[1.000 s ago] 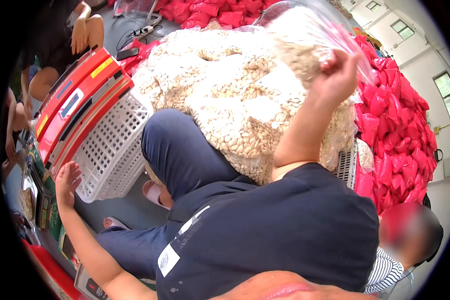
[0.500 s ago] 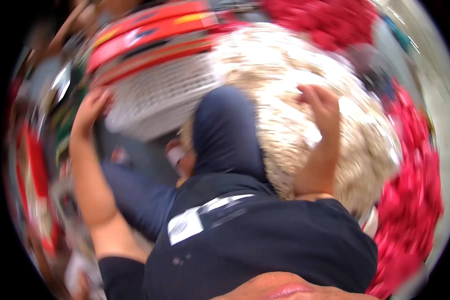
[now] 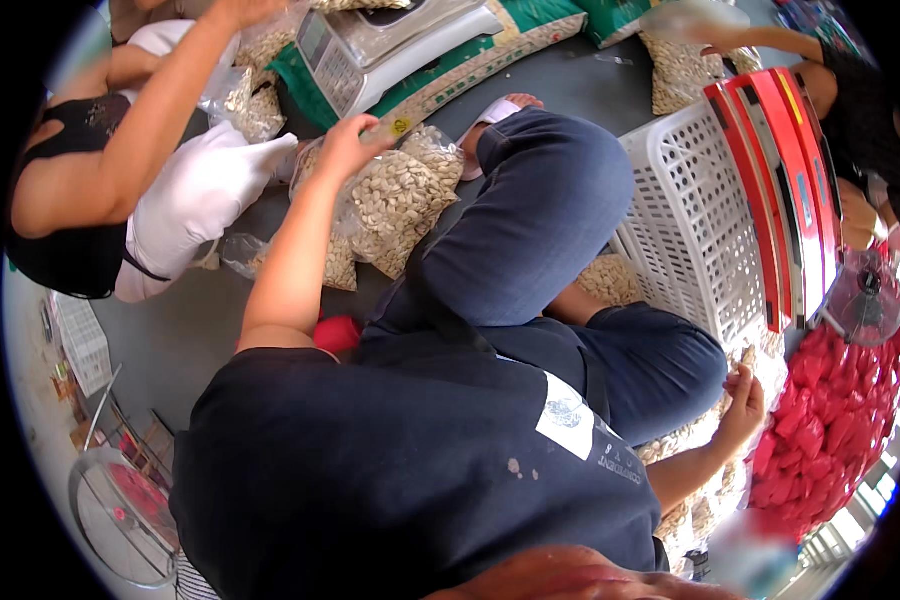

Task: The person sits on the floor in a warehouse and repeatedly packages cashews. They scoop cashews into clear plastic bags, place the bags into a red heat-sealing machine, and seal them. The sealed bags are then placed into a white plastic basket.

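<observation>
My left hand [image 3: 353,147] reaches over clear plastic bags of pale seeds [image 3: 395,195], near the corner of a green and cream sack [image 3: 450,97]. Its fingers look stretched out, slightly blurred, and I see no seeds in them. My right hand [image 3: 742,402] is low at the right, beside my bent knee. Its fingers are closed, with a pale seed [image 3: 748,356] at the tips. Loose seeds [image 3: 692,515] lie around that forearm, partly hidden by my arm and leg.
A digital scale [image 3: 365,60] rests on the sack. White perforated crates [image 3: 680,190] with red boxes [image 3: 770,180] stand at right, near a heap of red packets [image 3: 820,430]. One person [image 3: 80,180] sits at left, another [image 3: 865,120] at far right. A fan [image 3: 120,515] stands lower left.
My view has swung left, bringing the scale, sack and seed bags into sight. The crates, seed pile and red packets now appear farther right. My left hand is now over the bags.
</observation>
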Tool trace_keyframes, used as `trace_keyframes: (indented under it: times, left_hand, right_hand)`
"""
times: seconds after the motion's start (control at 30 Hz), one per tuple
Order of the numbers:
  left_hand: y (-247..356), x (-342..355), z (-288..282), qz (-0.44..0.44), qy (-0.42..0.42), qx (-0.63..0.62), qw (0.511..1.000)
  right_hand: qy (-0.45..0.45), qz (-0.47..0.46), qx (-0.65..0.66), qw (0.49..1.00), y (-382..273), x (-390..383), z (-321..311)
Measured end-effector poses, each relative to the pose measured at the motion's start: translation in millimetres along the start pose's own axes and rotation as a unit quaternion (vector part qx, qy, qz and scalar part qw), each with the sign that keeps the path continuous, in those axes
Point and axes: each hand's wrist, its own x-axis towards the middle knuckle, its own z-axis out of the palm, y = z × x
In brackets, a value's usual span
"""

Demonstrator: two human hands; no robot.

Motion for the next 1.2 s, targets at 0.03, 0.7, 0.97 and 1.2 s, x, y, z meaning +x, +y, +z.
trace_keyframes:
  times: [0.03,0.7,0.97,1.2]
  left_hand:
    - [-7,-4,7,-0.024,-0.07,0.101,0.992]
    - [-127,-37,118,-0.384,-0.031,-0.408,0.828]
    - [93,40,-41,-0.222,-0.04,-0.596,0.771]
    - [293,48,-125,0.0,-0.202,-0.677,0.707]
  right_hand:
    - [-0.009,0.011,-0.011,1.0,0,9,12]
    - [0.112,-0.085,-0.196,0.971,20,25,44]
    - [0.099,-0.073,-0.017,0.992,5,19,34]
    - [0.099,-0.171,0.072,0.978,-39,37,55]
